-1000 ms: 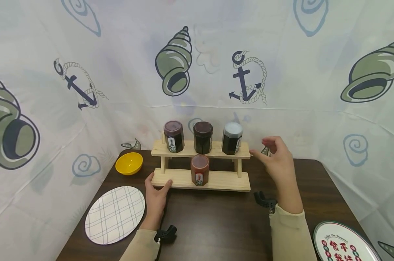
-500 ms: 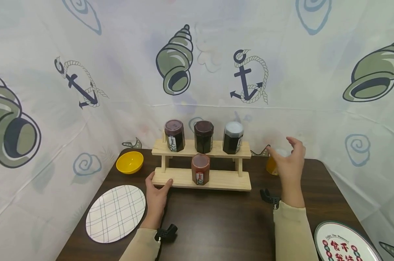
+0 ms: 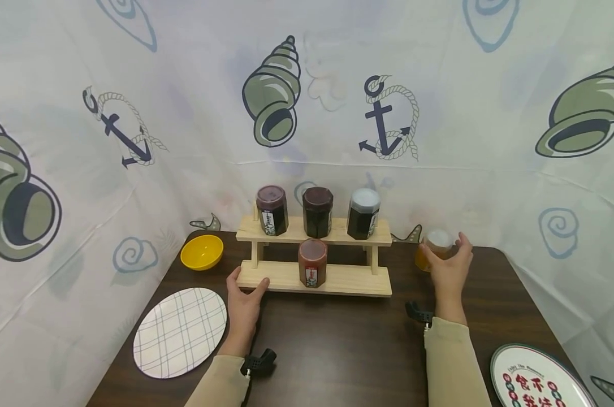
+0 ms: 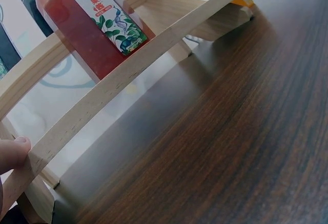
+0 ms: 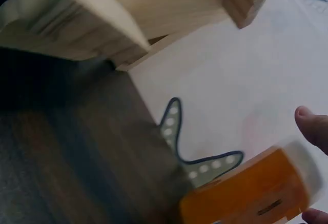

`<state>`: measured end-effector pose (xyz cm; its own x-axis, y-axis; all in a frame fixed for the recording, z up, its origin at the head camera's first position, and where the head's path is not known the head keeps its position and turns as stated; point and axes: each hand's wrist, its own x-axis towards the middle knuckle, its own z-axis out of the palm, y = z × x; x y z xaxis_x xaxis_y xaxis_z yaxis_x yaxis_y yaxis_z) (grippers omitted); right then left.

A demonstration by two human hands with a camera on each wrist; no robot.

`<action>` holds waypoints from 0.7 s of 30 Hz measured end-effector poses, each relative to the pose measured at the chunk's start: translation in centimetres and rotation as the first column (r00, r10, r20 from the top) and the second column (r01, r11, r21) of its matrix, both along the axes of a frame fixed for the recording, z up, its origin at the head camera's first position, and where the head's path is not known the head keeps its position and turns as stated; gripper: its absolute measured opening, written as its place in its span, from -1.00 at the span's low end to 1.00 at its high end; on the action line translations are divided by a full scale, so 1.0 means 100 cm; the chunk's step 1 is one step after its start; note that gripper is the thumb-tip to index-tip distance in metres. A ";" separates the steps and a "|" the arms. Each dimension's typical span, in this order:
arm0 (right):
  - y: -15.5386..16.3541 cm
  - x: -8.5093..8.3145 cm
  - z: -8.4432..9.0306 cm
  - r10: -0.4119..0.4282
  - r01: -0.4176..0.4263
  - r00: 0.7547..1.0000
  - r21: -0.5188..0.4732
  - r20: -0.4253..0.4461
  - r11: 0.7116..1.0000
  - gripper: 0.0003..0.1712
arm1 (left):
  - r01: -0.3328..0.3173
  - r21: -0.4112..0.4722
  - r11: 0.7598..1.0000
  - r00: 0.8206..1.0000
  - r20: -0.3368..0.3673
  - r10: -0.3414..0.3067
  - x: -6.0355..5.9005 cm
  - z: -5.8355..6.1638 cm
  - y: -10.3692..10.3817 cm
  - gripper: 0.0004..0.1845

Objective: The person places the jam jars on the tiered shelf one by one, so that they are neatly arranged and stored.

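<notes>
My right hand (image 3: 443, 254) curls round a small orange jar (image 3: 438, 240) with a pale lid. The jar stands on the dark table right of a two-step wooden rack (image 3: 347, 280). In the right wrist view a fingertip (image 5: 312, 126) lies against the jar (image 5: 256, 188). My left hand (image 3: 246, 285) grips the front left corner of the rack's lower shelf, and a fingertip (image 4: 13, 152) touches its edge (image 4: 128, 75). A red jar (image 3: 312, 263) stands on the lower shelf. Three dark jars (image 3: 317, 212) line the upper shelf.
A yellow bowl (image 3: 201, 252) sits left of the rack and a plaid plate (image 3: 180, 332) lies nearer on the left. A printed plate (image 3: 533, 379) lies at the front right corner of the table (image 3: 337, 345). Patterned cloth walls the table on three sides.
My right hand moved from beside the rack's upper shelf to the right and down, and closed round the orange jar. My left hand stayed on the rack's corner.
</notes>
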<state>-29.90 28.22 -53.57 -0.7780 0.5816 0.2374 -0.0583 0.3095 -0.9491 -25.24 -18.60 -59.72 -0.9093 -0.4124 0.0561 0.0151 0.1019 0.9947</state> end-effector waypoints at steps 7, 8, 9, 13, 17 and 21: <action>0.003 -0.006 -0.022 0.047 -0.046 0.999 -0.063 0.017 0.997 0.30 | -0.003 -0.001 1.000 1.000 -0.015 0.003 -0.001 0.000 0.002 0.01; 0.003 -0.007 -0.025 0.052 -0.051 0.999 -0.067 0.012 0.996 0.28 | 0.000 0.000 1.000 1.000 -0.016 0.000 0.000 0.001 0.002 0.01; 0.003 -0.008 -0.028 0.055 -0.054 0.998 -0.071 0.007 0.996 0.26 | -0.002 0.000 1.000 1.000 -0.013 0.002 0.000 0.001 0.003 0.01; 0.003 -0.011 -0.039 0.072 -0.073 0.997 -0.112 -0.012 0.991 0.17 | -0.002 0.003 1.000 1.000 -0.012 0.002 0.000 0.000 0.003 0.01; 0.002 -0.014 -0.047 0.070 -0.071 0.997 -0.123 -0.014 0.990 0.13 | -0.005 -0.002 1.000 1.000 -0.015 0.005 -0.001 -0.002 0.001 0.01; 0.000 -0.017 -0.051 0.058 -0.060 0.998 -0.105 -0.024 0.993 0.13 | -0.001 -0.006 1.000 1.000 -0.014 0.001 -0.001 -0.003 -0.001 0.01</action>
